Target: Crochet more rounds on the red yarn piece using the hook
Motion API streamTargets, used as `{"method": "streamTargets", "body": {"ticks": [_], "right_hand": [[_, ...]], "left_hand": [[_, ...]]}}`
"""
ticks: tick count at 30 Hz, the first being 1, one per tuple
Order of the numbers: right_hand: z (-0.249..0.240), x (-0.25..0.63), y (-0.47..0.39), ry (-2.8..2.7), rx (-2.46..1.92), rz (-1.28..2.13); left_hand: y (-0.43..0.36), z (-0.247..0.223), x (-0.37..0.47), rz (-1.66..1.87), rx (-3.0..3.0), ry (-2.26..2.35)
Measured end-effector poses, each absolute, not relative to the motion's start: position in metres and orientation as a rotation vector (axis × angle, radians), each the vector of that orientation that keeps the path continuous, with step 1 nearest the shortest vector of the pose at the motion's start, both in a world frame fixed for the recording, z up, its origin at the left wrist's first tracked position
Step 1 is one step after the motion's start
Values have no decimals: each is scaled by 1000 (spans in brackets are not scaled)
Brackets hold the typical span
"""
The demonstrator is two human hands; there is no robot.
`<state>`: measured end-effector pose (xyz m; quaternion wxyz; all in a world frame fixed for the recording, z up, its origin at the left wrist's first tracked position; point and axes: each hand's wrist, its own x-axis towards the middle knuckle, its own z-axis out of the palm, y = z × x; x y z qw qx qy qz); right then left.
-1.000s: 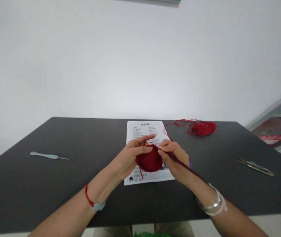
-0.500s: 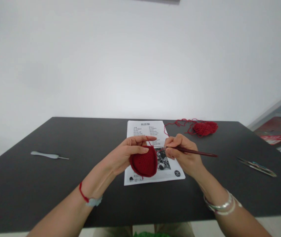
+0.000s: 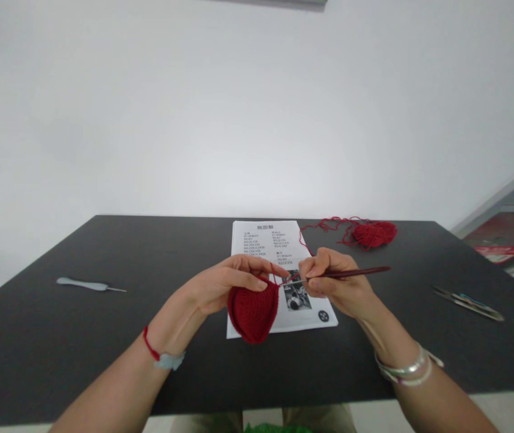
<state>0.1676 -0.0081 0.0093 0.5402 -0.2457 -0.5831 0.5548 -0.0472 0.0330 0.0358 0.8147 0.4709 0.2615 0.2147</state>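
A person works with red yarn over a dark table (image 3: 103,355), a round crocheted piece (image 3: 253,311) held in front of the lower left part of a printed sheet (image 3: 311,322). The left hand (image 3: 232,279), reaching in from the lower left, is closed on the piece's upper edge, thumb on the near side and index finger stretched to the right with a strand of yarn across it. The right hand (image 3: 335,279) pinches a dark red crochet hook (image 3: 360,272) between thumb and fingers, its handle pointing right and its thin metal shaft reaching left toward the piece's upper edge. The hook's tip is too small to make out, and the left fingers behind the piece are hidden. Piece and hands cover part of the print; the smaller lines are hard to read. A loose red yarn ball (image 3: 374,234) lies at the far right, a pale-handled hook (image 3: 83,284) at left, and a slim metal tool (image 3: 468,302), its type unclear, at right. The frame cuts off both forearms and a green item (image 3: 277,428) below.
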Motion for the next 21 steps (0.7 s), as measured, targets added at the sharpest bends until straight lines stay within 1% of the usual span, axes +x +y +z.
{"method": "streamTargets", "body": {"ticks": [4,8,11,14,16,18,21], "right_hand": [[12,162,-6,-1210,-548,1516],[10,156,-5,-1076,-547,1619],[3,149,-4,-1058,-567,1475],[-9,146,-4,-1225,-595,1083],[-15,146,-3,-1318,-632,936],[-18,147,-3,-1361,-627,927],[-15,144,-4,-1337,-606,1049]], "left_hand": [[32,33,-43,526,1092,606],[28,28,-32,720,1179,655],[24,26,-24,873,1183,667],[20,25,-19,877,1122,633],[18,24,-18,837,1066,606],[16,25,-17,829,1019,594],[12,26,-16,844,994,603]]}}
